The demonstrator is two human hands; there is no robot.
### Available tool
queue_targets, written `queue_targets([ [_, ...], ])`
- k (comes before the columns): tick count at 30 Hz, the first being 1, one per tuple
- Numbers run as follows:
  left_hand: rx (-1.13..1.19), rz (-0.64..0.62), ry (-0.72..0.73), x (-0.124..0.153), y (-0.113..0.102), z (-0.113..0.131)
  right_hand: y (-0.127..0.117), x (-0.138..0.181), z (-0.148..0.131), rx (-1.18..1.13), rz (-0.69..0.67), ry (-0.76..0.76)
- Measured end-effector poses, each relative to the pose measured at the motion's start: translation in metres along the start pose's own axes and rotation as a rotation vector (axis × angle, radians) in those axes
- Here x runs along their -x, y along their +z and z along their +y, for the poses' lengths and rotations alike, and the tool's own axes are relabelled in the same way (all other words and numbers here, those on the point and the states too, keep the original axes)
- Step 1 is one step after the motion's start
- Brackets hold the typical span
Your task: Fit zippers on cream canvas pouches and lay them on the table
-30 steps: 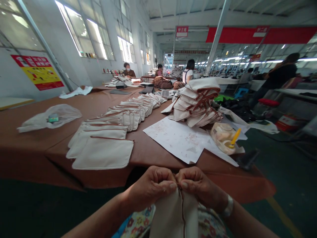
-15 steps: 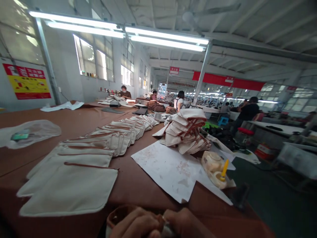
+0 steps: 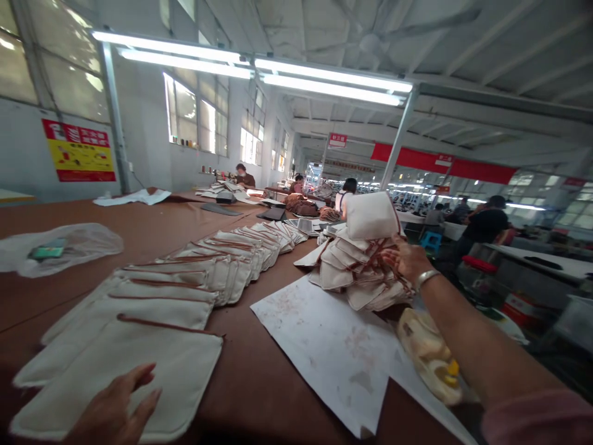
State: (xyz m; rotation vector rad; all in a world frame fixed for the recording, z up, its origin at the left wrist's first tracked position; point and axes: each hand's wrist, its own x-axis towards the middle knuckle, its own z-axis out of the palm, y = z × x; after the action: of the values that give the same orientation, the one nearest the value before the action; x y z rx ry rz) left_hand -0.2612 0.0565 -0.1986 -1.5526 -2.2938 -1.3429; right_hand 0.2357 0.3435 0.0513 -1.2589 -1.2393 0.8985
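Left hand (image 3: 118, 408) lies flat on the nearest pouch (image 3: 125, 377), fingers spread and relaxed, gripping nothing — only pressing the cream cloth down at the near edge of the table (image 3: 259, 371).

Right hand (image 3: 407, 259) is stretched out to the far right, at the side of the heap of pouches (image 3: 359, 272). Its fingers are closed on a single pouch (image 3: 370, 215), held upright just above the top of the heap; red-brown trim runs down its right edge.

From the left fingers a row of pouches (image 3: 222, 259) runs away up the table, each overlapping the next, zip edges with brown trim showing. That row reads as the finished share: many pieces laid flat, the nearest under the left palm the latest in line. The heap under the right fingers looks like what is left — a tall, loose pile, so the work seems well along but far from over.

Between the two hands: a stained white paper sheet (image 3: 324, 346). Just under the right forearm, a yellowish plastic bottle (image 3: 428, 355) on its side. Well off to the left of the left fingers, a clear plastic bag (image 3: 65, 247) with something green inside.

Other people sit at far tables, well apart.
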Motion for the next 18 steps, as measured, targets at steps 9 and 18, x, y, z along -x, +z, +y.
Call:
queue_targets([
  [9, -0.542, -0.424, 0.193, -0.083, 0.035, -0.003, 0.08, 0.174, 0.231, 0.31, -0.48, 0.061],
  [18, -0.589, -0.536, 0.336, -0.095, 0.051, 0.021, 0.083, 0.205, 0.296, 0.57, -0.41, -0.354],
])
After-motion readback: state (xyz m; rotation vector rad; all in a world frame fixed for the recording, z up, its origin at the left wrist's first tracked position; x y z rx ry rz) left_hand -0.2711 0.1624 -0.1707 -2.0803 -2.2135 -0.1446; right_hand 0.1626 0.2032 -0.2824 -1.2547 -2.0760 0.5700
